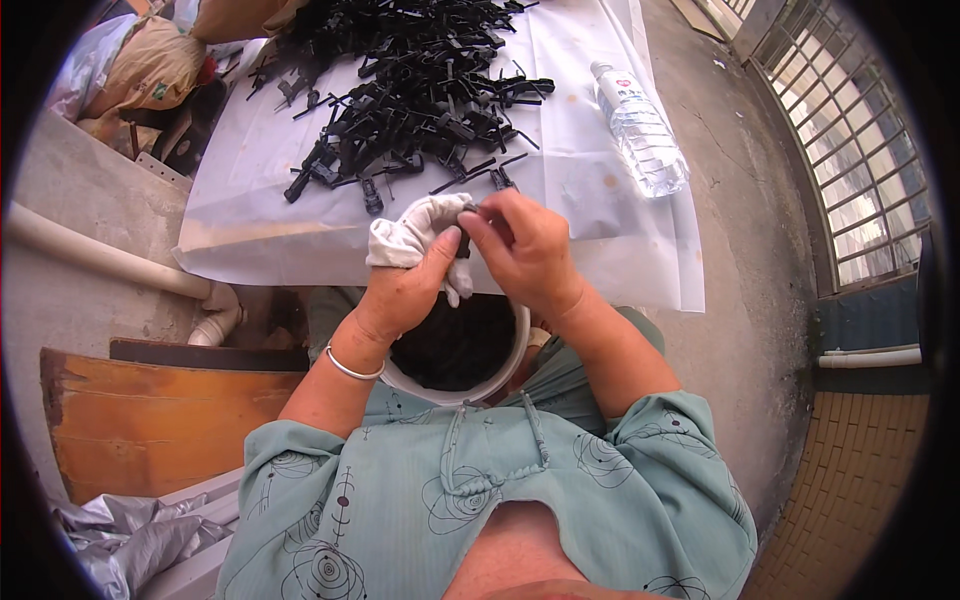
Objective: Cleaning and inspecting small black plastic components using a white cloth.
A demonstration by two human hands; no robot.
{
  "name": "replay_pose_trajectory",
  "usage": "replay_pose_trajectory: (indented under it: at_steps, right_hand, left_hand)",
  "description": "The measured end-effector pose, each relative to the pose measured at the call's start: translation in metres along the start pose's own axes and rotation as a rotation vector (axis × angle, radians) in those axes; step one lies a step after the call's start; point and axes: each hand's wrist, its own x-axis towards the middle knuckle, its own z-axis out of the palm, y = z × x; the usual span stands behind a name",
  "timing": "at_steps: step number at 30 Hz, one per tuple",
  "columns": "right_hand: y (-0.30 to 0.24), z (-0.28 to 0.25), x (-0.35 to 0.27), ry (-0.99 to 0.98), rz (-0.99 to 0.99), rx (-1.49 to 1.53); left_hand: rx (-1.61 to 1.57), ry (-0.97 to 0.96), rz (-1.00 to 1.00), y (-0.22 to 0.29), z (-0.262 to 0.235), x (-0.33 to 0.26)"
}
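Both my hands meet above the table's near edge, over a white bucket (522, 340) with dark contents. A bunched white cloth (400, 240), which looks like a glove, covers the fingers of my left hand (410, 285); its bare thumb presses against a small black plastic part (463, 243). My right hand (525, 245) pinches the upper end of that same part between thumb and fingers. Just beyond, a big heap of similar black plastic parts (430, 90) with thin strips lies on the white sheet (270, 220). A few loose ones sit at its near edge.
A clear water bottle (645, 135) lies on the sheet to the right. Full sacks (150, 70) are piled at the far left. A pale pipe (110, 250) and an orange-brown board (160, 415) stand left of my legs. A barred window (855, 140) is at the right.
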Motion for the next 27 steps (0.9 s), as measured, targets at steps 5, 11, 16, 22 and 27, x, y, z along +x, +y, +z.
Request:
replay_pose_trajectory:
  at_steps: [5,11,16,22,27]
  right_hand:
    - [0.004,-0.003,0.005,-0.167,0.280,0.206]
    - [0.004,0.000,0.000,-0.275,0.124,0.098]
    - [0.006,0.011,-0.007,-0.273,0.350,0.295]
    - [0.003,-0.013,0.008,-0.428,0.308,0.041]
    - [0.013,-0.017,0.005,-0.351,0.118,0.133]
  left_hand:
    - [0.235,0.028,0.017,-0.001,-0.004,-0.002]
    - [0.551,0.150,0.303,-0.008,0.001,0.001]
    - [0.696,0.168,0.416,-0.014,-0.003,0.001]
    - [0.196,0.148,0.182,-0.007,-0.011,0.005]
    - [0.054,0.135,0.069,-0.002,-0.010,0.005]
